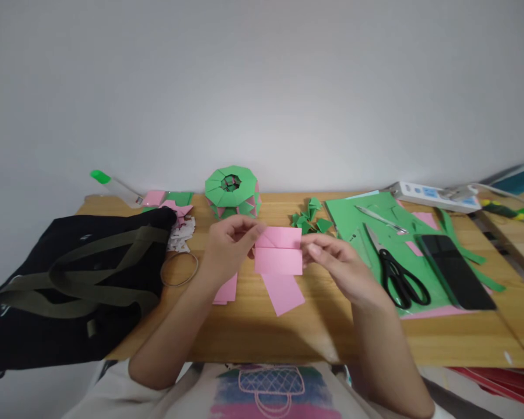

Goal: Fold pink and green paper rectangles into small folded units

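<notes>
A creased pink sheet of paper (278, 261) is held up over the table, a fold line running across its middle. My left hand (233, 244) pinches its upper left edge between thumb and fingers. At the right edge, my right hand (338, 262) grips the same sheet, its fingers partly hidden behind it. Beneath lies another pink piece of paper (283, 295) on the wood. More pink paper pieces (227, 290) rest below my left hand, partly covered by it. Behind stands a ring-shaped green and pink folded-paper model (244, 177).
Small green folded pieces (308, 221) lie behind my right hand. To the right are green sheets (340, 212), black-handled scissors (395, 276), a phone (456, 270) and a power strip (432, 195). A black bag (113, 244) and a tape-like ring (194, 273) sit left.
</notes>
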Demonstrator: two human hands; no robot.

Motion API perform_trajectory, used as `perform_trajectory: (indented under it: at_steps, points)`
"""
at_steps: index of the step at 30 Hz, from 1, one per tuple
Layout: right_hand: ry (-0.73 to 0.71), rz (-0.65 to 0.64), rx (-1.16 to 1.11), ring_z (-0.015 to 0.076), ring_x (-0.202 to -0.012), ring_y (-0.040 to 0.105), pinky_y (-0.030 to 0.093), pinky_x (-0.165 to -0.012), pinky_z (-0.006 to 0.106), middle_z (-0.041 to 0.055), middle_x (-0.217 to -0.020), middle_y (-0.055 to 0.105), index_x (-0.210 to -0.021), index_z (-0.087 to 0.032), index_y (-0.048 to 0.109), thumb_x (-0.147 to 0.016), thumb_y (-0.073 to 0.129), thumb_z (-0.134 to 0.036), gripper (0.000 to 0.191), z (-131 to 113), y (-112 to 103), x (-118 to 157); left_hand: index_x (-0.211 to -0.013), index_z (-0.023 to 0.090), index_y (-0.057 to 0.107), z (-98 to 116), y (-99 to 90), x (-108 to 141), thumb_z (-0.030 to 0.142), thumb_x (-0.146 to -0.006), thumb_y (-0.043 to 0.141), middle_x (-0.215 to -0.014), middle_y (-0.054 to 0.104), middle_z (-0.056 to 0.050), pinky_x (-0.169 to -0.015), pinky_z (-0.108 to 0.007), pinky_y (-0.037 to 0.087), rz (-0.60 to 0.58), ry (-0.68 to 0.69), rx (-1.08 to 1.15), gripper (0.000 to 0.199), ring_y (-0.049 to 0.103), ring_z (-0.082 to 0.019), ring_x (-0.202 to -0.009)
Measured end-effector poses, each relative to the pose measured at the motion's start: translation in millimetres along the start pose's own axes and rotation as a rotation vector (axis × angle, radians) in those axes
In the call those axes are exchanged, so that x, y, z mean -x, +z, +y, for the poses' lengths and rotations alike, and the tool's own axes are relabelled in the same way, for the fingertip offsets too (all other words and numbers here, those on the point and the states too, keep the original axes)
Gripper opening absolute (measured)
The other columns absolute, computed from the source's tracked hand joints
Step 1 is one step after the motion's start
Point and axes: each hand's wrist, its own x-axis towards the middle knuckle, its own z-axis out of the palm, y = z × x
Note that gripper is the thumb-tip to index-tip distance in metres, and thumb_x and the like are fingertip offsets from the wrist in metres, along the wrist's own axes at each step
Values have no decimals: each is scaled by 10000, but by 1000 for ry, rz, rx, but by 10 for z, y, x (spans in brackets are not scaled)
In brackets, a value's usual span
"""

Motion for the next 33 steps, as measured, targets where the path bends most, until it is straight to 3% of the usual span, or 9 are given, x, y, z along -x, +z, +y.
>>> perform_trajectory:
  at_steps: [3,6,10,12,16,18,23,28,33]
  points:
    - [0,81,-119,130,-735,634,512,-692,257,10,-821,707,-984,-239,677,-699,763,-388,334,78,72,21,-699,145,649,-52,63,10,263,-712,709,-543,615,26,-396,-165,452,53,-67,150,133,556,-81,-435]
    - [-17,171,-166,120,-694,621,502,-650,242,1,-792,700,-966,-229,660,-699,774,-315,303,127,146,3,-752,145,629,-86,122,32,293,-709,712,-588,642,29,-442,-185,523,64,-124,273,175,598,-89,-462]
    - [-162,341,-125,96,-590,555,463,-593,217,-55,-632,614,-1058,-261,627,-744,739,-257,333,122,160,-28,-822,155,621,-82,133,69,253,-688,735,-602,669,37,-479,-195,560,-15,-151,354,201,616,-87,-465]
    - [-243,369,-57,97,-617,551,455,-601,216,-54,-668,609,-1086,-297,620,-786,699,-220,319,104,140,-14,-858,169,630,-63,114,91,215,-699,726,-601,676,44,-487,-193,567,-73,-125,376,192,620,-85,-461]
    - [-343,324,109,112,-725,570,456,-648,228,-16,-809,651,-916,-302,710,-857,604,-177,174,91,89,84,-835,198,691,-32,73,146,142,-752,670,-644,693,50,-486,-160,554,-110,-36,371,102,633,-70,-475]
    - [-390,272,158,122,-756,575,459,-678,237,-11,-820,657,-904,-319,733,-871,564,-145,245,98,71,143,-799,213,717,-34,62,173,108,-769,647,-670,701,54,-499,-142,549,-79,13,354,130,642,-60,-489]
    - [-459,159,276,147,-898,611,485,-776,263,-6,-972,691,-1080,-359,694,-817,560,-34,439,113,86,194,-794,252,748,-47,64,218,61,-787,614,-682,712,61,-541,-121,540,-41,97,318,233,663,-55,-543]
    - [-484,181,196,151,-972,627,494,-857,278,-3,-1036,699,-1055,-339,706,-797,610,-43,405,124,123,144,-838,267,756,5,60,272,71,-786,608,-707,724,44,-564,-146,536,-75,174,267,251,662,-74,-595]
    - [-465,181,130,164,-990,634,502,-872,288,7,-1044,700,-1035,-316,716,-783,644,-66,361,141,126,166,-970,260,735,51,26,333,82,-737,618,-822,739,-11,-678,-248,570,-215,154,214,316,676,-146,-751]
